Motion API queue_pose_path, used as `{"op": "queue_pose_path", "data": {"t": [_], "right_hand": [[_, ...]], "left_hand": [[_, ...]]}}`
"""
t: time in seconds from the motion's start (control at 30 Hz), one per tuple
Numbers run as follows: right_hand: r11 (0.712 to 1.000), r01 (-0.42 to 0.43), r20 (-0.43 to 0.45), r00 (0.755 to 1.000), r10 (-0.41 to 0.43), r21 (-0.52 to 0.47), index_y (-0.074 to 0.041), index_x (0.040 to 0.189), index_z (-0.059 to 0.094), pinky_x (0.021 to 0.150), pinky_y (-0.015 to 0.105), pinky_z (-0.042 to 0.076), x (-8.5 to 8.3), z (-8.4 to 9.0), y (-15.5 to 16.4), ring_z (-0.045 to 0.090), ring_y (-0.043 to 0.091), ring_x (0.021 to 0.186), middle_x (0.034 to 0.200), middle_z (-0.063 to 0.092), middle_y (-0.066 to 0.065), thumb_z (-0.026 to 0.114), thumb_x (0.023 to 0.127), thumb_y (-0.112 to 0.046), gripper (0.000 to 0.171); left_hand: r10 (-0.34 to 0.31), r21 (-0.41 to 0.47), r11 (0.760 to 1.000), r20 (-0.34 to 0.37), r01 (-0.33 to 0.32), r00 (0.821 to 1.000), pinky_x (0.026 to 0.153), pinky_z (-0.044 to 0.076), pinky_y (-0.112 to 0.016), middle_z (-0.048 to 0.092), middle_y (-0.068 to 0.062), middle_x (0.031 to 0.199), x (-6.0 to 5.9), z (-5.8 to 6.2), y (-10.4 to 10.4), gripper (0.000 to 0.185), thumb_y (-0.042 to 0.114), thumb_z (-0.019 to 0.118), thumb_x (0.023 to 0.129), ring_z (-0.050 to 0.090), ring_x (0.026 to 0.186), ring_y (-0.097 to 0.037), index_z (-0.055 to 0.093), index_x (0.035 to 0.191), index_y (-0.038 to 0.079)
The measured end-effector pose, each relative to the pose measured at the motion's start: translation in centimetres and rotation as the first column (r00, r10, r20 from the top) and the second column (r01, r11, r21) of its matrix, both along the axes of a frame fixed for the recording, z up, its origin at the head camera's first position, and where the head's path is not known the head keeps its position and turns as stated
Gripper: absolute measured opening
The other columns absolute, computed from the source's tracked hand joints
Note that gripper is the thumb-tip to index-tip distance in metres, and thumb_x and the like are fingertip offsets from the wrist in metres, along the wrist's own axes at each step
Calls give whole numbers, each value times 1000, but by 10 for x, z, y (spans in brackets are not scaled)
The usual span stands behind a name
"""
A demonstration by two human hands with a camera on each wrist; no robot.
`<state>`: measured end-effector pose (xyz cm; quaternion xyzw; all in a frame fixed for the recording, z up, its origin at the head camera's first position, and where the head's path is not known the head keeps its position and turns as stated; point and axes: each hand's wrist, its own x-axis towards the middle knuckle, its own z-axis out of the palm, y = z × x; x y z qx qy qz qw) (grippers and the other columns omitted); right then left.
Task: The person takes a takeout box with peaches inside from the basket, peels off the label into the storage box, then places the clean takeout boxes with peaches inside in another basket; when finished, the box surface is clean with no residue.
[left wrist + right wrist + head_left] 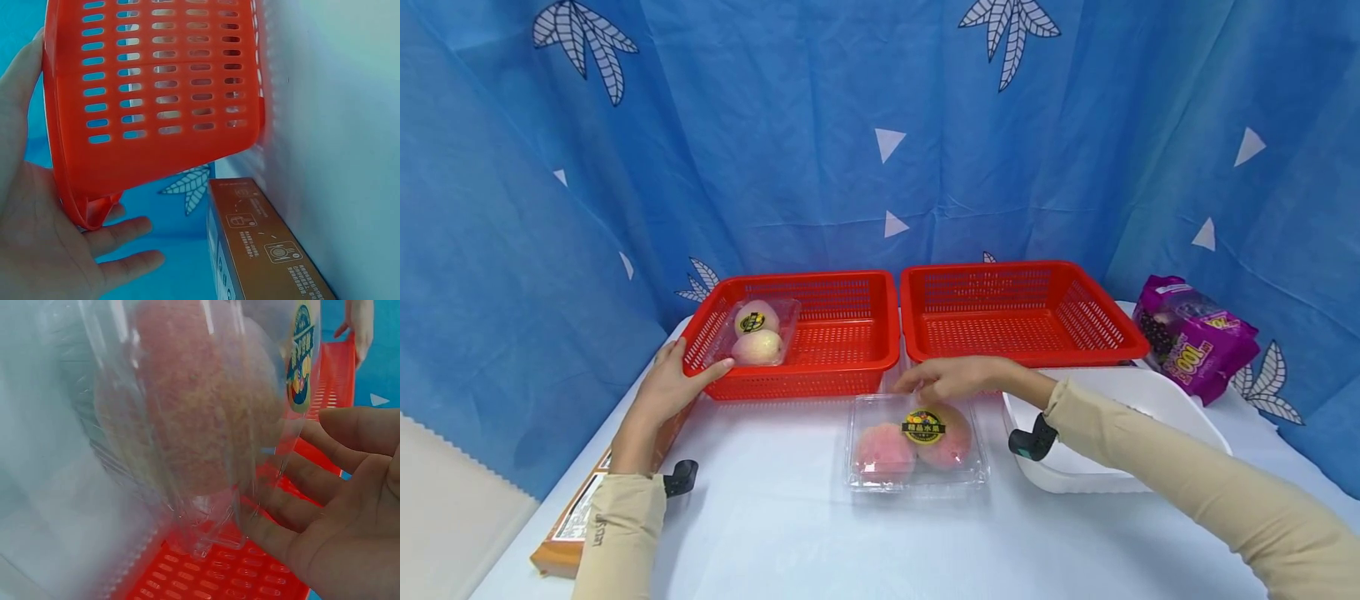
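My left hand [662, 382] rests on the near left corner of the left red plastic basket [808, 383]. Its thumb lies over the front rim, and in the left wrist view its fingers [122, 236] stretch out past the corner. Inside that basket, at the left, sits a clear box with two pale peaches [757, 346]. At the far edge of another clear plastic box [865, 412], holding two pink peaches under a black-and-gold label, is my right hand [951, 377]. In the right wrist view its fingers [306, 478] touch the box's side, with the thumb held apart.
A second red basket [1022, 357] stands beside the first. In front of it is a white tub [1180, 417], partly behind my right forearm. A purple bag [1195, 342] lies at the far right. A brown-orange carton [576, 508] lies along the left table edge beneath my left arm.
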<state>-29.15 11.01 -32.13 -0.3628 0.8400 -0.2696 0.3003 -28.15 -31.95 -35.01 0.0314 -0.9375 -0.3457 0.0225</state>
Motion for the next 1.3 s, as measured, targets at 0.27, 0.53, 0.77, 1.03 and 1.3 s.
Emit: {"op": "queue_pose_path", "data": {"t": [0.27, 0.53, 0.77, 1.03, 1.3], "right_hand": [[1000, 16, -44, 999, -16, 14, -10, 142, 46, 107, 49, 37, 8, 1, 7, 40, 32, 132, 144, 45, 10, 48, 97, -16, 46], [998, 48, -170, 984, -53, -34, -10, 140, 49, 103, 50, 41, 22, 9, 19, 45, 32, 129, 141, 50, 9, 58, 94, -20, 48], [992, 92, -211, 972, -109, -87, -10, 139, 49, 97, 48, 47, 30, 10, 29, 47, 31, 127, 137, 52, 9, 63, 90, -16, 51], [985, 129, -221, 963, -152, -115, -10, 134, 54, 80, 33, 53, 34, 3, 32, 55, 29, 107, 121, 59, 7, 68, 87, -18, 50], [986, 107, -241, 961, -135, -127, -3, 128, 59, 74, 26, 52, 36, -2, 30, 55, 19, 93, 106, 60, 6, 68, 85, -12, 45]], "left_hand": [[-44, -156, 987, -56, 35, 997, 88, 37, -73, 0, -35, 152, 6, 12, 12, 104, 61, 58, 85, 13, 132, -59, 7, 152, 0], [-373, -230, 917, -210, 325, 904, 96, 41, -62, 39, -20, 147, 27, 40, 98, 72, 49, 62, 89, 39, 131, -41, 41, 145, 8], [-628, -205, 773, -120, 600, 769, 98, 45, -51, 52, 2, 137, 54, 28, 166, 62, 51, 66, 85, 50, 124, -21, 50, 139, 24], [-660, -189, 733, 36, 654, 750, 106, 33, -59, 29, 0, 155, 56, -1, 181, 82, 57, 69, 78, 26, 142, -27, 38, 148, 27], [-662, -142, 735, 63, 663, 747, 106, 30, -62, 24, -1, 158, 51, -14, 182, 90, 62, 68, 77, 25, 143, -30, 34, 150, 23]]}}
